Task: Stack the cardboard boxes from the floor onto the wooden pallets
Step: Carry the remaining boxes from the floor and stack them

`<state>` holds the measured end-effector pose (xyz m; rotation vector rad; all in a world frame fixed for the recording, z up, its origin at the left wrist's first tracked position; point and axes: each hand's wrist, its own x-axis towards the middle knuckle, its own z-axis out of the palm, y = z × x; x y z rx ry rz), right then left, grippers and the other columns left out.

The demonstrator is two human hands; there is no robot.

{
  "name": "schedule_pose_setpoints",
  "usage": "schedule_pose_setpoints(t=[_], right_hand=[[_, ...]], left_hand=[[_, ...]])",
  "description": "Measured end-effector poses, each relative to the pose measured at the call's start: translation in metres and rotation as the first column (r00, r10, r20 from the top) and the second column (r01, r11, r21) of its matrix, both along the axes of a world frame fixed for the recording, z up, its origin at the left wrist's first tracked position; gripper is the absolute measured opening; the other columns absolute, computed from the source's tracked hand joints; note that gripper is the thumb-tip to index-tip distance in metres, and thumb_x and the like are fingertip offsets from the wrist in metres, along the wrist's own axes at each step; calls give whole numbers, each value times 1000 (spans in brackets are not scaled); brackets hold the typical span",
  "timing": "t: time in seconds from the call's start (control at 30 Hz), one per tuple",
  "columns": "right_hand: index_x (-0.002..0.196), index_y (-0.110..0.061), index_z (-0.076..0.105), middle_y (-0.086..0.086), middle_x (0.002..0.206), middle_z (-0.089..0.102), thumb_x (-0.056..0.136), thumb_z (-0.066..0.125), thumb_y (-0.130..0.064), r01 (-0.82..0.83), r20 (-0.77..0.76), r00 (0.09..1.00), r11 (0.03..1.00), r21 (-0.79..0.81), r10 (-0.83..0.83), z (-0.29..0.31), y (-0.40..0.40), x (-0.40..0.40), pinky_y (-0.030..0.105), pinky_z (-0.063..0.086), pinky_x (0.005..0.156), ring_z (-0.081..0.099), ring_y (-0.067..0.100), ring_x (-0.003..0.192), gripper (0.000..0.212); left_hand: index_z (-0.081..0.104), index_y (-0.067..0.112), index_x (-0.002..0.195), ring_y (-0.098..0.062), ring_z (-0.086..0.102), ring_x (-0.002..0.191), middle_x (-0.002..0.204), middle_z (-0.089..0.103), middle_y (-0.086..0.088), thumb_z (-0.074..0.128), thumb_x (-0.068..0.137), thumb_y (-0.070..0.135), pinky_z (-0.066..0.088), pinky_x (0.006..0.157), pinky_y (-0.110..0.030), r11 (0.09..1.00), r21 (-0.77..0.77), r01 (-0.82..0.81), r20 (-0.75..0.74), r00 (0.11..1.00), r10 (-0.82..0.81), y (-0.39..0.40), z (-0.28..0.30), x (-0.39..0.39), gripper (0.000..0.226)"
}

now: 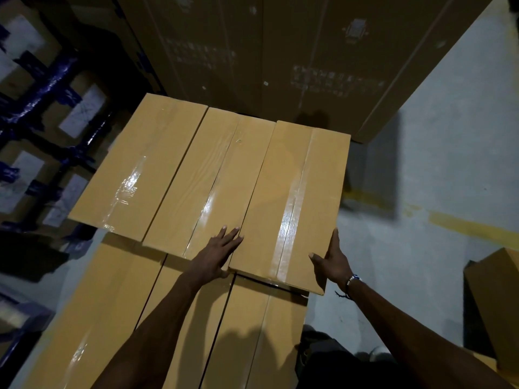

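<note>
Three long taped cardboard boxes lie side by side on top of a lower layer of boxes (92, 318). The right-hand box (292, 197) is the one between my hands. My left hand (216, 254) lies flat with straight fingers by its near left edge, partly on the middle box (207, 178). My right hand (331, 262) holds its near right corner, fingers along the right side and thumb on top. The left box (140, 169) lies untouched. The pallet is hidden under the stack.
A tall wall of large cardboard cartons (295, 51) rises just behind the stack. Boxes wrapped in blue tape (42, 108) fill the dark left side. Grey concrete floor with a yellow line (463, 226) spreads to the right, with another cardboard box (497, 304) at the right edge.
</note>
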<state>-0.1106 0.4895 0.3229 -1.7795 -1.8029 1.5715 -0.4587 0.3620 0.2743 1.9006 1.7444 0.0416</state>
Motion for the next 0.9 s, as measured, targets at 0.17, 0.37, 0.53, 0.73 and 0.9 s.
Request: schedule_pose_setpoints(t=[0.17,0.37,0.53,0.73,0.9], right_hand=[[159,-28,2,6,145,53,76,73,-46,2,4,1000,1000,9,-2,-1,-2,-1,59,51,103,56,35,128,111],[159,-29,-1,7,148,51,74,71,-50,-10,-9,1000,1000,12,10,1,-7,1,58,49,105,55,34,130,113],[146,-40,5,6,146,51,75,72,-50,-43,-7,999,999,16,43,3,-7,4,51,50,104,55,31,129,99],[143,-44,0,6,146,49,85,84,-22,-84,6,996,996,7,84,-3,-8,10,41,46,101,50,21,125,105],[148,-46,-7,5,148,49,76,86,-38,-87,12,996,996,-2,87,-1,-12,13,46,49,104,51,26,131,118]], left_hand=[[12,21,166,-31,-9,159,173,-3,9,91,74,22,18,123,-56,999,16,41,-16,999,-41,0,2,1,121],[16,20,166,-28,-8,159,173,0,12,91,74,24,16,123,-55,996,16,84,-26,996,-84,0,-2,-5,118],[20,19,165,-29,-5,159,172,4,10,91,74,28,21,123,-58,996,-4,86,-51,995,-86,2,-1,-3,115],[22,18,164,-30,-3,158,172,9,8,91,74,31,20,121,-58,994,-32,107,-75,991,-109,4,0,-4,114],[23,17,163,-28,-5,158,171,9,7,90,76,29,19,122,-59,990,-70,119,-85,989,-124,4,4,-3,111]])
